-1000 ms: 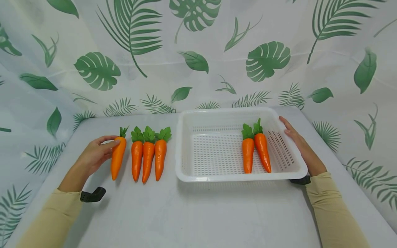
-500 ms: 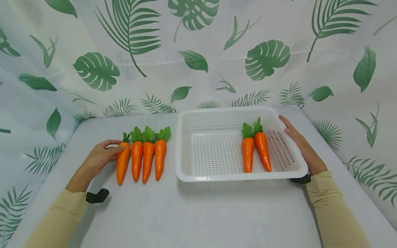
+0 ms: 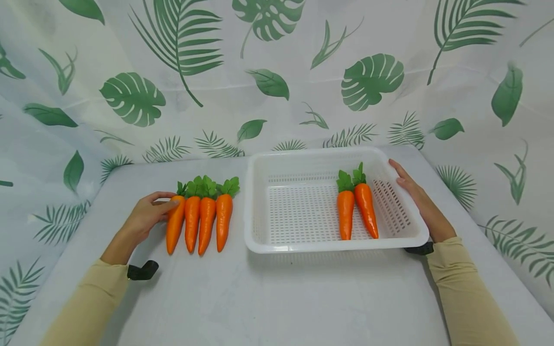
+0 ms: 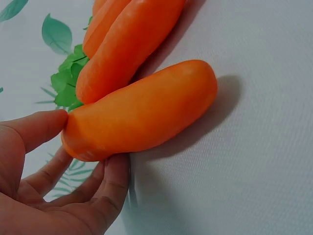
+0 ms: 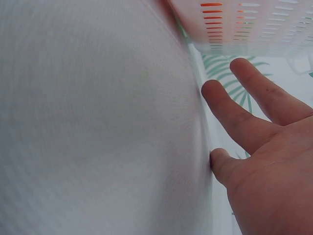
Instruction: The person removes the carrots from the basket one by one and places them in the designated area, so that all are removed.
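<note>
In the head view my left hand (image 3: 144, 216) pinches the top of the leftmost carrot (image 3: 174, 226), which lies against a row of three more carrots (image 3: 207, 223). The left wrist view shows thumb and fingers of the left hand (image 4: 73, 191) around the thick end of that carrot (image 4: 142, 115). Beside the right wall of the white basket (image 3: 335, 248) is my right hand (image 3: 421, 204), its fingers along the rim. Straight, spread fingers of the right hand (image 5: 274, 147) show in the right wrist view, near the basket's perforated side (image 5: 244, 24).
Two carrots (image 3: 345, 216) with green tops lie inside the basket, toward its right side. A leaf-patterned cloth (image 3: 216, 115) hangs behind the white table (image 3: 268, 298).
My left hand has moved right with its carrot, bringing it from apart to the left end of the row. The right hand stays at the basket.
</note>
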`<state>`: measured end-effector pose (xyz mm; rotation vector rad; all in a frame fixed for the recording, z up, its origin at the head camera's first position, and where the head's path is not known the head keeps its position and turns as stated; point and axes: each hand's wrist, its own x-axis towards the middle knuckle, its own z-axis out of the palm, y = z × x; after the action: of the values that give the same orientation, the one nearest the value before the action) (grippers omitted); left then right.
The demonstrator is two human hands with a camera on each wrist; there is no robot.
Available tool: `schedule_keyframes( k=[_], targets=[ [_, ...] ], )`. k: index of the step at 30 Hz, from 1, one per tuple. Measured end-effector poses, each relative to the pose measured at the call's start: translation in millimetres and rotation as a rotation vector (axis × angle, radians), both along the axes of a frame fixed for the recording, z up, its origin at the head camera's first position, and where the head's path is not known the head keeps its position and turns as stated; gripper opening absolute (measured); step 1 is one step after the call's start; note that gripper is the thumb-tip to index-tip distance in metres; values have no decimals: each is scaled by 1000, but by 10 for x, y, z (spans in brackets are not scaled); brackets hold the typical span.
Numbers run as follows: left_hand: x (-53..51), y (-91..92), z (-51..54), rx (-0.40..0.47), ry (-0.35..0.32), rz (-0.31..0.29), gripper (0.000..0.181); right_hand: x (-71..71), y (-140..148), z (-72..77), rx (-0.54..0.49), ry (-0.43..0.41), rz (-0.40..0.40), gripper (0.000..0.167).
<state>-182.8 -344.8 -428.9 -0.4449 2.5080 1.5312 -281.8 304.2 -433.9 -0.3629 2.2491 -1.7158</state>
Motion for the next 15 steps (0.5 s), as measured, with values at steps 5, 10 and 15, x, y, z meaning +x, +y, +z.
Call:
schedule_keyframes(
  k=[5,10,15],
  targets=[
    [9,39,17,-24,-4,-1,65,17,-12,6,15,-17,-8,67],
    [20,62,39,-29,3,-4,64,24,-13,13,0,-21,1,66],
    [9,89,49,-20,5,33,61,26,5,27,0,-29,21,66]
  ],
)
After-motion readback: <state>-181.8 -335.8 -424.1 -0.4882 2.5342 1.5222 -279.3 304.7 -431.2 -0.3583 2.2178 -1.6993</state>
